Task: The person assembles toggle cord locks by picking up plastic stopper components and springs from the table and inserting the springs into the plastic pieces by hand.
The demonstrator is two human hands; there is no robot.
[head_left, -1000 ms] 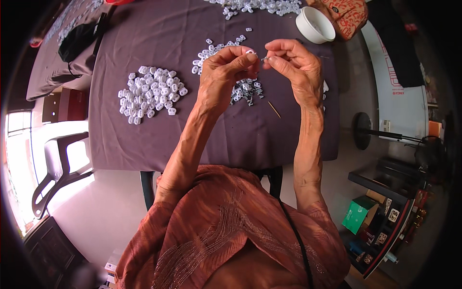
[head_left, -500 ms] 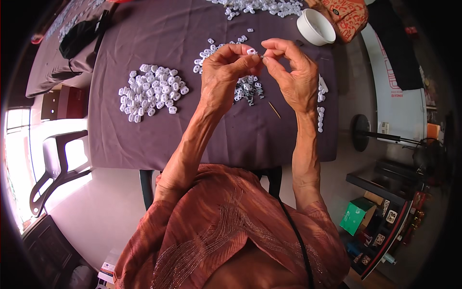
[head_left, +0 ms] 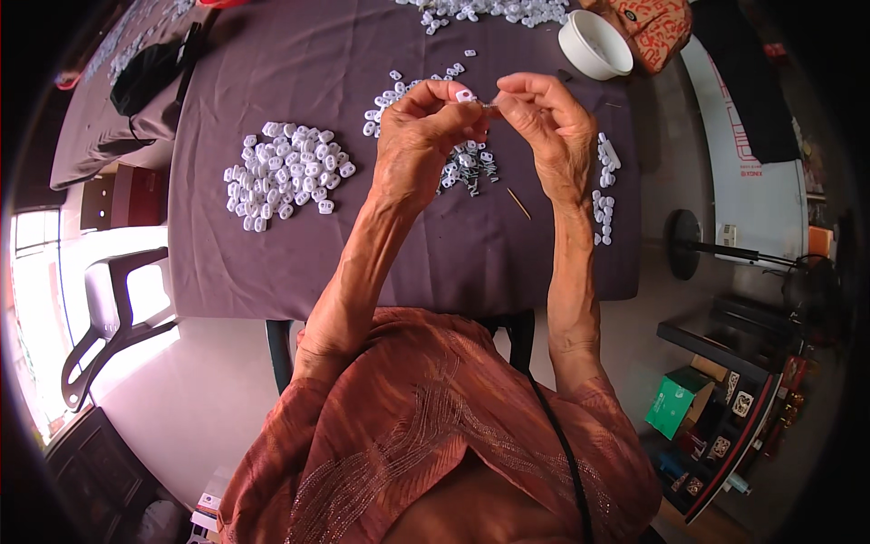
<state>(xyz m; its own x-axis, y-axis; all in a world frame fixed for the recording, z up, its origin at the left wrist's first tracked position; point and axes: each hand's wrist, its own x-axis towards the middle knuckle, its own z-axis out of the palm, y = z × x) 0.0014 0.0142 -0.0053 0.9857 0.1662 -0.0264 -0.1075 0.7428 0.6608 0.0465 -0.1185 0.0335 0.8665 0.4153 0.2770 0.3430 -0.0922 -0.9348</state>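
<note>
Above the far middle of the table, my left hand point(head_left: 421, 127) pinches a small white plastic piece point(head_left: 466, 96) with holes in it. A thin grey metal spring point(head_left: 486, 105) reaches from that piece to the fingertips of my right hand point(head_left: 550, 127), which are closed on its other end. Under and beside my left hand lies a spread of similar white pieces point(head_left: 372, 116), partly hidden. Just below the hands is a small heap of grey springs point(head_left: 467, 177). A thin wooden stick point(head_left: 519, 204) rests on the cloth below my right hand.
A larger heap of white pieces point(head_left: 288, 172) sits left on the brown tablecloth point(head_left: 408, 263). White parts point(head_left: 604, 208) line the right edge. At the back are another white heap point(head_left: 489, 11), a white tub point(head_left: 594, 47) and a patterned orange bag point(head_left: 648, 32).
My right thumb has moved up toward the index finger, narrowing the gap between them. The white piece has shifted slightly left, and more of the spring shows between my hands.
</note>
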